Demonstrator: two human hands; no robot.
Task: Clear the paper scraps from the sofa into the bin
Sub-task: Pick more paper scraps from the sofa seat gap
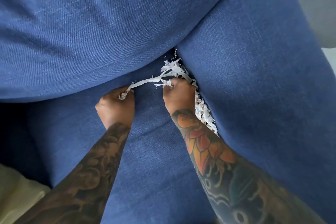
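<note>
Nearest the camera, two tattooed forearms reach forward over the blue denim-like seat of the sofa (154, 160). At the near left corner lies a pale cloth or cushion (16, 191), too blurred to name surely.

Farther in, the left hand (115, 107) is curled into a fist on the seat, its fingers closed round the end of a twisted white strip of the paper scraps (172, 71). The strip runs up and to the right from that fist to the main tuft.

The right hand (179, 96) sits just right of the left, fingers curled down into the scraps where the seat meets the right arm cushion (254, 87), gripping a bunch of them. More shredded white paper lies wedged in that crease along the outer side of the right wrist, trailing nearward.

Beyond the hands, the tuft of scraps pokes out of the corner where the seat, the arm cushion and the big back cushion (91, 23) meet. At the far right edge a grey surface (318, 5) shows past the sofa.
</note>
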